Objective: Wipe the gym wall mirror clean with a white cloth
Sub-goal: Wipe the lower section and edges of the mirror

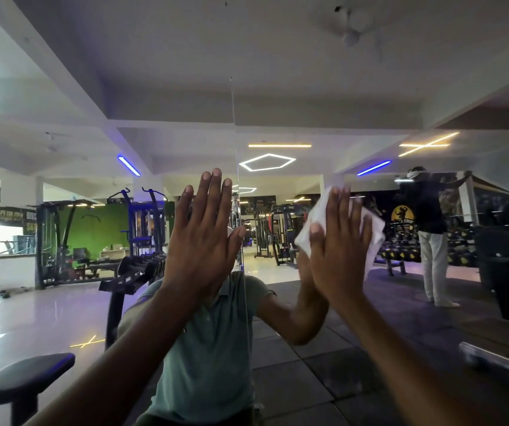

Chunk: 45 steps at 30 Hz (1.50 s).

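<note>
The wall mirror [277, 87] fills the whole view and reflects the gym behind me; a vertical seam [237, 167] joins two panels. My left hand [204, 229] lies flat on the glass just left of the seam, fingers straight and pointing up. Right of the seam, my right hand [337, 238] presses a crumpled white cloth [373, 232] against the mirror with straight fingers. The cloth sticks out around the palm on both sides. My own reflection in a teal shirt shows behind both hands.
A black padded bench [22, 382] stands at lower left, close to the mirror. A metal bar [499, 361] juts in at lower right. In the reflection are weight machines, dumbbell racks and another person standing at the right.
</note>
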{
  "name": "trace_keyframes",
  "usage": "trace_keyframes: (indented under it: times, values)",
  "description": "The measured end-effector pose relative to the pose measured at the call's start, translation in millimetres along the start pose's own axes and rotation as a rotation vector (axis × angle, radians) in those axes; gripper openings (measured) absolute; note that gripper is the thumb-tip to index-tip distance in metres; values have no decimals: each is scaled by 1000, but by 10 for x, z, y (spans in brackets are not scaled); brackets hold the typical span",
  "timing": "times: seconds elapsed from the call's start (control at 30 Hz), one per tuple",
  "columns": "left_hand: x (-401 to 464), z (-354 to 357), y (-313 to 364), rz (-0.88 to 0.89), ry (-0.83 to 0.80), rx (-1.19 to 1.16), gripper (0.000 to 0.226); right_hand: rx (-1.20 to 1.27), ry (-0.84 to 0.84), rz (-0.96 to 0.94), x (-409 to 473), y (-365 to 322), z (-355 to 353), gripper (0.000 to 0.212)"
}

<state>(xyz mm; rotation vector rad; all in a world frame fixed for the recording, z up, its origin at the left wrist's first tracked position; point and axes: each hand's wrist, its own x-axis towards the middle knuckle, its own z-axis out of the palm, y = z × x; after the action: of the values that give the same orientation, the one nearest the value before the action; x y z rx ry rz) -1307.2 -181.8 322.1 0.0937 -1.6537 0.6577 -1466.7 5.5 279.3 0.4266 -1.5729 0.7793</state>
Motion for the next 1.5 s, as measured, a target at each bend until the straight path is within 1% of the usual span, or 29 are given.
trace_keyframes:
  times: [0.07, 0.13, 0.2, 0.27, 0.33, 0.43, 0.5, 0.6, 0.67, 0.73, 0.77, 0.8, 0.9, 0.97, 1.03, 1.13, 1.2, 1.3, 1.4, 1.47, 1.5]
  values:
    - [11, -11, -10, 1, 0, 0, 75, 45, -50, -44, -540, -7, -78, 66]
    - [5, -21, -8, 0, -6, 10, 74, 82, -71, -69, -723, 45, -103, 66]
    - [-6, -20, 3, -2, -6, 7, 73, 83, -48, -69, -462, 89, -67, 65]
    - [-13, -8, 10, -6, -1, 3, 73, 51, -12, -74, -19, 94, -11, 65]
    - [-13, 6, -4, -6, 1, 0, 73, 38, -15, -84, 364, 96, 14, 66]
    - [7, 16, -21, 12, 22, -9, 73, 14, -15, -121, 502, 167, 11, 67]
    - [10, 18, -21, 7, 23, -17, 73, 0, -19, -117, 230, 259, -19, 66]
    - [6, 31, -36, 4, 14, -7, 73, 29, -59, -112, -523, 440, -78, 66]
    - [2, 16, -31, 8, 12, 1, 73, 16, -77, -48, -810, 529, -121, 67]
    - [-3, 3, -15, 7, 9, 6, 73, -3, -98, 66, -663, 474, -130, 68]
    - [-3, -2, -10, 7, 4, 9, 73, 2, -103, 84, -478, 372, -118, 68]
    - [-4, -5, -5, 7, -2, 10, 73, 11, -96, 57, -253, 224, -97, 68]
    - [-16, 2, -18, 17, 2, 1, 71, 27, -119, -138, 365, -347, -65, 69]
    - [-9, -17, -43, 34, 3, -17, 70, 7, -120, -220, 470, -595, -73, 72]
    - [4, -61, -87, 49, 8, -45, 69, 31, -144, -284, 222, -612, -106, 71]
    - [-53, -125, -179, 81, -8, -35, 69, 112, -233, -389, -565, -416, -192, 70]
    - [-158, -163, -251, 100, -35, -12, 69, 113, -247, -431, -765, -304, -217, 70]
    - [-272, -200, -349, 139, -63, 4, 69, 92, -224, -412, -256, -366, -150, 70]
    - [-290, -197, -366, 146, -59, 21, 69, 38, -163, -284, 515, -620, -89, 72]
    - [-296, -181, -336, 140, -47, 32, 68, 27, -137, -216, 681, -763, -51, 71]
    - [-298, -175, -330, 137, -39, 32, 68, 28, -129, -213, 625, -806, -31, 71]
